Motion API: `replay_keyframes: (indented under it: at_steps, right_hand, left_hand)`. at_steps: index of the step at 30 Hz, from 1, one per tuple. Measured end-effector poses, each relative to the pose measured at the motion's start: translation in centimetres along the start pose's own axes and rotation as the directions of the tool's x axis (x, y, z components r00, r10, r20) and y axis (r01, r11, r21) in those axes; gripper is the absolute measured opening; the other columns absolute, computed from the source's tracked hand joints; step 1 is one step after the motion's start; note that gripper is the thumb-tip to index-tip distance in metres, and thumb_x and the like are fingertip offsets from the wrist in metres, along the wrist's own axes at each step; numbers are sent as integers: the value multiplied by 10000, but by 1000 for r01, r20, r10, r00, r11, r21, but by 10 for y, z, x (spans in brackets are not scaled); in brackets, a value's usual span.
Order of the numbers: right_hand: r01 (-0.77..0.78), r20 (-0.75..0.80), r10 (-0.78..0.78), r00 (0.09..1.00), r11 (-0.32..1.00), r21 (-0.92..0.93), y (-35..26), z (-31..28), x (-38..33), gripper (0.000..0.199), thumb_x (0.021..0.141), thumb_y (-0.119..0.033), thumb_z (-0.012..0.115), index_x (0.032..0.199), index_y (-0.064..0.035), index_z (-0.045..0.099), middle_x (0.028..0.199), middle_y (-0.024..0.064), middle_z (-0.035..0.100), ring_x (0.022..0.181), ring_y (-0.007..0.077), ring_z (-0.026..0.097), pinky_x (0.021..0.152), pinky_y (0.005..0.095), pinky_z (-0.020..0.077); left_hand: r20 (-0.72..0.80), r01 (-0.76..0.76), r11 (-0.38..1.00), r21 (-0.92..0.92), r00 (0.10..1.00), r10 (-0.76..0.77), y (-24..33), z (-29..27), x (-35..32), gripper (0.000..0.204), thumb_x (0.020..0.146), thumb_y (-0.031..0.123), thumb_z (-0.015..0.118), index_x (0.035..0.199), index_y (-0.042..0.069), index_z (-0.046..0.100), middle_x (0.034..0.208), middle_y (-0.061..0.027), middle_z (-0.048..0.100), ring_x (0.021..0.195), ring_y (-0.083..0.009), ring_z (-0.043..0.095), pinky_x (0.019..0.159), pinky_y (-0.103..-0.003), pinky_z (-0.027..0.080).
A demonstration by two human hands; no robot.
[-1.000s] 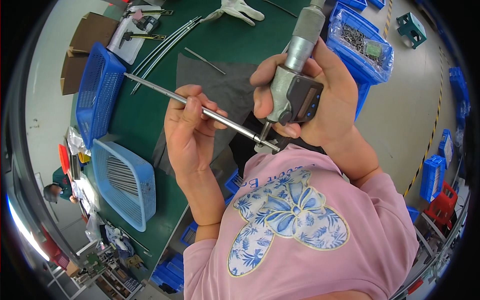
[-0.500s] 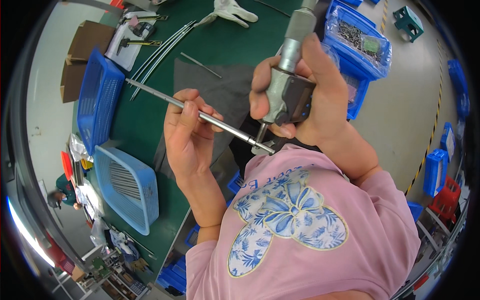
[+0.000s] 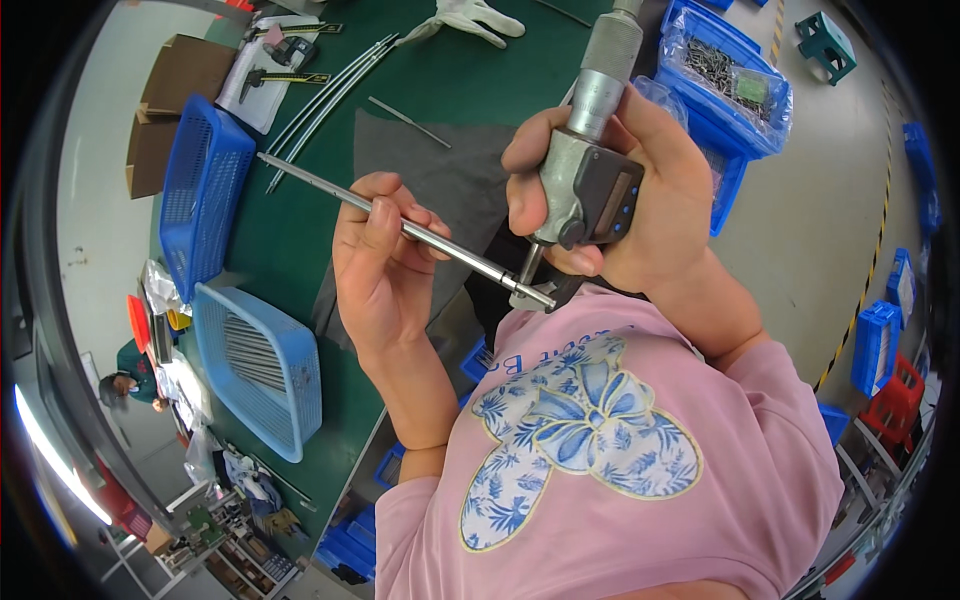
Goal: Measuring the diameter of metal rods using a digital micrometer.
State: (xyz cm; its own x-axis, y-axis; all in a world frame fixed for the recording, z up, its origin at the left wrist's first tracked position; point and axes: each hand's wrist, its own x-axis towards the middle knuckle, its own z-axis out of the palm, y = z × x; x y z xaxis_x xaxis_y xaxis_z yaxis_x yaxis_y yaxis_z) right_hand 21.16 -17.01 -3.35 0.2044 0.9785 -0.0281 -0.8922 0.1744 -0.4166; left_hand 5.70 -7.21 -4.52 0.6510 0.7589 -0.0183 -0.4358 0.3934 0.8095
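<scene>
**Rod held in a micrometer above the green bench**

We find the left hand (image 3: 385, 265) closed around a thin metal rod (image 3: 400, 228), fingers curled over its middle and thumb pressing from the near side. The rod runs on a slant from upper left to lower right, clear of the bench, and its lower end sits in the measuring gap of a digital micrometer (image 3: 590, 170).

We find the right hand (image 3: 640, 200) wrapped firmly around the micrometer body, thumb and forefinger beside the dark display housing, the grey knurled thimble standing upward out of the fist. Whether the anvil actually touches the rod we cannot tell; the contact point is partly hidden by the fingers.

Both hands are held in front of the person's chest, over the near edge of the green table (image 3: 300, 260) and a dark grey mat (image 3: 440, 170).

On the table we note a light blue basket (image 3: 260, 365) holding similar rods, just left of the left forearm, and a darker blue basket (image 3: 200, 200) farther back. Several loose rods (image 3: 330, 90) lie beyond the mat, with white gloves (image 3: 470, 20) at the far edge. A blue bin (image 3: 725, 90) of small parts in a clear bag stands behind the right hand.
</scene>
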Motion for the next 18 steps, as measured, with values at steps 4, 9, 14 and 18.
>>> replay_keyframes:
  at_steps: [4, 9, 14, 18]
  right_hand:
    - [16, 13, -15, 1000, 999, -42, 1, 0, 1, 631, 857, -458, 233, 887, 108, 508, 669, 241, 553, 356, 183, 431, 311, 225, 369]
    - [6, 27, -4, 1000, 998, -68, 2, -2, -1, 656, 844, -498, 261, 895, 107, 509, 677, 241, 555, 392, 183, 457, 313, 221, 369]
    - [12, 38, -9, 999, 998, -56, 3, -5, -2, 678, 825, -545, 288, 869, 91, 520, 681, 236, 560, 402, 184, 466, 309, 220, 365]
    - [-14, -26, 13, 1000, 998, -64, -2, -5, -3, 607, 810, -523, 371, 830, 55, 555, 648, 170, 590, 370, 138, 467, 339, 204, 364]
  left_hand:
    - [22, 2, 999, -33, 1000, -2, 0, -1, 0, 194, 844, 109, 477, 995, -12, 480, 756, -90, 527, 644, -196, 582, 526, -261, 497]
    - [20, 12, 999, -45, 1000, -11, 0, -1, -2, 194, 843, 108, 479, 994, -14, 481, 753, -92, 528, 643, -199, 583, 524, -263, 500]
    - [12, 22, 999, -41, 1000, -21, -2, 1, -2, 192, 840, 102, 479, 995, -12, 481, 747, -91, 528, 640, -200, 581, 530, -266, 497]
    - [-4, 36, 998, -43, 999, -36, -5, 4, 1, 187, 838, 93, 479, 993, -11, 480, 748, -89, 525, 638, -194, 578, 539, -270, 497]
